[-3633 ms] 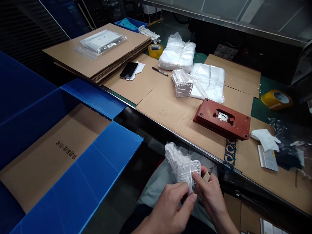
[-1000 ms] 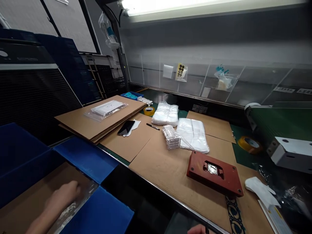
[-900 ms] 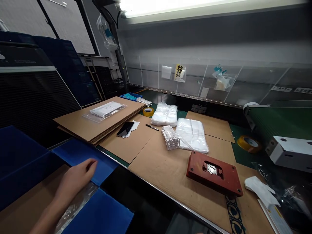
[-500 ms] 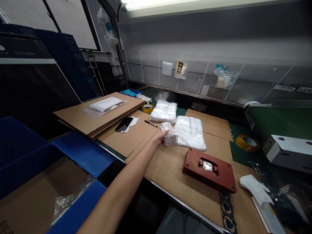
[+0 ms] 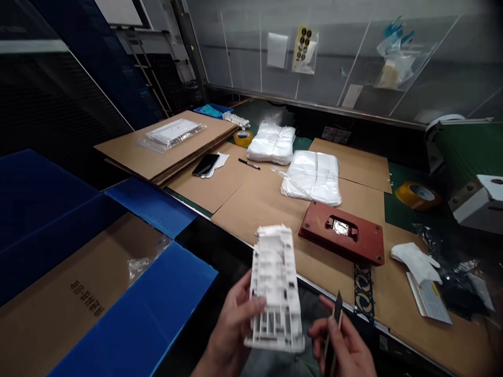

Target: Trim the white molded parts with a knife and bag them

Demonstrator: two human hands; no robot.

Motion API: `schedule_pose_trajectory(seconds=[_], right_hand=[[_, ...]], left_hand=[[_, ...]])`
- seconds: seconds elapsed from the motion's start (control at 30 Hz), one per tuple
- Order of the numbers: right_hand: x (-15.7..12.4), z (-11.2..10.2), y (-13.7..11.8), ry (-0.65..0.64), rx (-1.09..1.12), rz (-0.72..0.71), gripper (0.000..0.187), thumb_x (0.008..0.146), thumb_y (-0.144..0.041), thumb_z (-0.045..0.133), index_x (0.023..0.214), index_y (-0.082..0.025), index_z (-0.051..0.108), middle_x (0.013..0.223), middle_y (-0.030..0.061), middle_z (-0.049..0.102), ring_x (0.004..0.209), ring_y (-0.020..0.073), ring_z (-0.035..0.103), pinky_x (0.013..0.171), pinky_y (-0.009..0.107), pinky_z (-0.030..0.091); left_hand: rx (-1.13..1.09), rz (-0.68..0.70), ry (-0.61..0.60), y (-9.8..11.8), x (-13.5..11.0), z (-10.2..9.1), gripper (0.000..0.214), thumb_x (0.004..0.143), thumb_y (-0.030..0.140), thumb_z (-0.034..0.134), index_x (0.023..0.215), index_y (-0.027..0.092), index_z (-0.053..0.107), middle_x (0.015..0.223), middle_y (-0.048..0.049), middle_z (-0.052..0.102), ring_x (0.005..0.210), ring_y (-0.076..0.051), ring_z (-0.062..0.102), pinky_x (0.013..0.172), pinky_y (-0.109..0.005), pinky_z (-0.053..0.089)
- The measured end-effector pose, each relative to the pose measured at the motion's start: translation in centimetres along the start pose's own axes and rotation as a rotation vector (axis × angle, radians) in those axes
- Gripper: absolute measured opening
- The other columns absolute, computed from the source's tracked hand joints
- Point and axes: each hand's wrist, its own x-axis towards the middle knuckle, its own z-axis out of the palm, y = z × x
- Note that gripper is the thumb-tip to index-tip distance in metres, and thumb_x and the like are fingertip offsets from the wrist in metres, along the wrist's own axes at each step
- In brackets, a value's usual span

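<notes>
My left hand grips a white plastic frame part, held upright over my lap near the bench edge. Just to the right of the part, my right hand is closed on a thin dark blade. A red metal fixture plate lies on the cardboard just beyond the part. A flat stack of clear plastic bags lies farther back.
An open blue box lined with cardboard stands at the left, with a bagged part inside. On the bench are a phone, a pen, two tape rolls, a white cloth and a cardboard stack.
My left hand laid a bagged part in the blue box, reached to the bench, took the white frame part and brought it back near me. My right hand came up with the blade.
</notes>
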Motion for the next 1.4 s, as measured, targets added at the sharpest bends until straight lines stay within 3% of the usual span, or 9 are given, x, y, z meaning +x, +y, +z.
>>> schedule_pose_trajectory(seconds=[0.13, 0.2, 0.3, 0.43, 0.87, 1.07, 1.2, 1.3, 1.4], right_hand=[[-0.4, 0.2, -1.5, -0.076, -0.039, 0.040, 0.053, 0.083, -0.052, 0.078, 0.127, -0.023, 0.067, 0.097, 0.0047, 0.076, 0.042, 0.0047, 0.044, 0.038, 0.019, 0.038], [-0.7, 0.3, -1.4, -0.145, -0.073, 0.070, 0.052, 0.084, -0.046, 0.079, 0.128, -0.022, 0.067, 0.112, 0.0083, 0.075, 0.048, 0.0059, 0.051, 0.047, 0.020, 0.049], [-1.4, 0.0, -0.7, -0.143, -0.056, 0.124, 0.055, 0.080, -0.041, 0.083, 0.129, -0.021, 0.066, 0.119, 0.0124, 0.074, 0.080, 0.0199, 0.071, 0.073, 0.031, 0.061], [-2.1, -0.6, -0.4, -0.058, 0.022, 0.155, 0.060, 0.077, -0.040, 0.085, 0.131, -0.021, 0.064, 0.122, 0.0150, 0.074, 0.099, 0.0314, 0.073, 0.076, 0.037, 0.063], [-2.3, -0.5, -1.1, -0.058, 0.053, 0.079, 0.051, 0.079, -0.034, 0.083, 0.127, -0.026, 0.067, 0.123, 0.0120, 0.075, 0.107, 0.0327, 0.072, 0.084, 0.039, 0.062], [-2.4, -0.6, -1.1, -0.136, -0.048, 0.095, 0.051, 0.083, -0.040, 0.079, 0.130, -0.025, 0.067, 0.129, 0.0120, 0.071, 0.112, 0.0332, 0.070, 0.091, 0.042, 0.060], [-2.0, -0.7, -1.4, -0.165, -0.205, 0.055, 0.050, 0.088, -0.042, 0.074, 0.135, -0.025, 0.066, 0.131, 0.0113, 0.070, 0.113, 0.0317, 0.068, 0.096, 0.042, 0.057], [-1.2, -1.1, -1.8, -0.219, -0.320, -0.035, 0.042, 0.088, -0.039, 0.075, 0.127, -0.026, 0.073, 0.128, 0.0100, 0.071, 0.111, 0.0308, 0.068, 0.095, 0.039, 0.057], [-0.3, -1.9, -2.1, -0.322, -0.358, -0.109, 0.023, 0.083, -0.036, 0.079, 0.103, -0.024, 0.083, 0.123, 0.0098, 0.072, 0.109, 0.0305, 0.068, 0.091, 0.036, 0.056]], left_hand=[[-0.020, -0.117, 0.056, -3.7, -5.2, -0.3, 0.081, 0.065, 0.024, 0.089, 0.139, 0.023, 0.056, 0.124, -0.0149, 0.072, 0.113, -0.036, 0.069, 0.094, -0.042, 0.055], [-0.012, -0.139, 0.104, -4.2, -5.8, -0.3, 0.085, 0.064, 0.022, 0.090, 0.140, 0.026, 0.054, 0.129, -0.0143, 0.070, 0.117, -0.036, 0.066, 0.095, -0.042, 0.054], [-0.013, -0.205, 0.133, -4.1, -5.4, -0.4, 0.079, 0.069, 0.028, 0.088, 0.140, 0.025, 0.053, 0.130, -0.0145, 0.068, 0.115, -0.035, 0.067, 0.093, -0.040, 0.054], [0.001, -0.304, 0.137, -3.7, -4.5, -0.3, 0.061, 0.083, 0.035, 0.077, 0.138, 0.022, 0.054, 0.123, -0.0146, 0.071, 0.101, -0.030, 0.071, 0.087, -0.037, 0.055], [-0.022, -0.300, 0.003, -3.3, -4.0, -0.5, 0.066, 0.082, 0.028, 0.077, 0.142, 0.026, 0.050, 0.121, -0.0134, 0.071, 0.106, -0.032, 0.070, 0.085, -0.038, 0.056], [-0.132, -0.353, -0.155, -3.6, -3.8, -1.3, 0.043, 0.076, 0.026, 0.080, 0.117, 0.017, 0.072, 0.103, -0.0126, 0.078, 0.089, -0.026, 0.074, 0.078, -0.032, 0.057], [-0.201, -0.405, -0.155, -3.8, -3.5, -1.1, 0.049, 0.071, 0.028, 0.082, 0.119, 0.016, 0.073, 0.115, -0.0146, 0.077, 0.104, -0.031, 0.072, 0.093, -0.039, 0.056], [-0.083, -0.404, -0.232, -3.4, -2.9, -1.3, 0.067, 0.062, 0.018, 0.083, 0.127, 0.018, 0.069, 0.116, -0.0131, 0.076, 0.109, -0.036, 0.070, 0.098, -0.045, 0.053], [0.161, -0.356, -0.358, -2.9, -2.4, -2.2, 0.066, 0.062, 0.017, 0.085, 0.126, 0.019, 0.070, 0.109, -0.0115, 0.077, 0.103, -0.035, 0.070, 0.093, -0.043, 0.053]])
